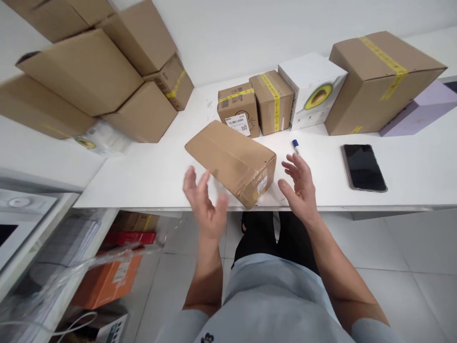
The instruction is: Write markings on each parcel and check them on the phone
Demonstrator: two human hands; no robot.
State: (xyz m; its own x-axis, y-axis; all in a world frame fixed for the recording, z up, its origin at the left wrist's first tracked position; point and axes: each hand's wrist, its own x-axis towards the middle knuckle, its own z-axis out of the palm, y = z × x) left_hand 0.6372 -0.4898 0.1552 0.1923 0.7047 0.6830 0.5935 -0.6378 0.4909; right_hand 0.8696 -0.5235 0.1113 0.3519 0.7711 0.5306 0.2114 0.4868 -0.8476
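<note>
Here, a brown box (pixel 232 155) sits crooked on the white bench (pixel 153 183), with one corner by the front edge. The left grip (pixel 206 202) is wide, next to the box; I can't tell if it touches. The right grip (pixel 299 186) is wide too, on the other side, near a pen (pixel 295 146) with a blue end.

Colours around the brown carton (pixel 232 159)

I log remotely: under the carton, white tabletop (pixel 153 178); behind it, yellow-taped brown box (pixel 238 107); right of it, blue-capped marker (pixel 295 145), black-screened device (pixel 364 167), lilac box (pixel 421 108); behind-right, white box (pixel 305 85) with green-and-yellow avocado print (pixel 318 96).
</note>
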